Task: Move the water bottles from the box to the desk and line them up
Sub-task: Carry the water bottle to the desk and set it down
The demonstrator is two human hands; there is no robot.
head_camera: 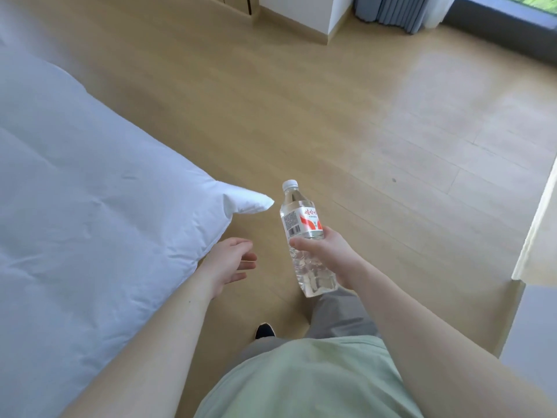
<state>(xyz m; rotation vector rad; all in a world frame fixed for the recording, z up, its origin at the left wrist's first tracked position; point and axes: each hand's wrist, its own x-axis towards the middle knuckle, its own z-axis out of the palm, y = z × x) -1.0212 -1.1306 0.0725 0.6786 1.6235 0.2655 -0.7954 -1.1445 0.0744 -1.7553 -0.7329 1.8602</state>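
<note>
Head view looks down past a pale green shirt [301, 381] and grey trousers [337, 315] to a light wood floor [301, 116], with one dark shoe toe [264, 330] showing below the hands. One water bottle [304, 236] is in sight, carried in the air above the floor in front of the person, well apart from any bench. Its long axis runs almost up and down the picture, leaning slightly: the white cap [290, 184] points away from the person and a little to the left, and the clear ribbed base lies nearest the body, over the trouser leg. A white label wraps the upper body, bearing red Chinese characters that are too small to read surely, a red-orange shape under them, and a barcode with fine print on the left side. The right hand [328, 254] grips the bottle round its middle just under the label, thumb across the front and fingers curled behind. The left hand [232, 263] holds nothing; its fingers are loosely spread and relaxed, palm turned inward, just beside the corner of a white duvet [90, 206] on a bed that fills the left side. At the far top stand a white cabinet base [301, 13] and blue-grey curtain folds [391, 10] beside a dark window frame. A pale panel edge [539, 236] juts in at the right.
</note>
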